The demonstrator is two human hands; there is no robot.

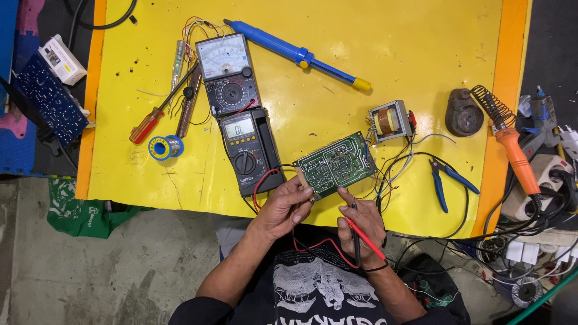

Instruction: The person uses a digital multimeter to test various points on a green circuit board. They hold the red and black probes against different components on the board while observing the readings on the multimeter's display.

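Note:
A green circuit board (336,164) lies solder side up near the front of the yellow mat (391,54). My left hand (286,206) grips its near left corner. My right hand (363,221) holds a red test probe (365,238) and a black one together, tips down near the board's near edge. Red and black leads run from the probes to a dark digital multimeter (248,151) left of the board. A small transformer (390,120) is wired to the board's right end.
An analogue meter (227,73) sits behind the digital one. A blue desoldering pump (298,53), a red-handled screwdriver (158,113), a solder spool (165,147), blue pliers (444,181) and an orange soldering iron (513,151) on its stand lie around. Cables and a power strip crowd the right edge.

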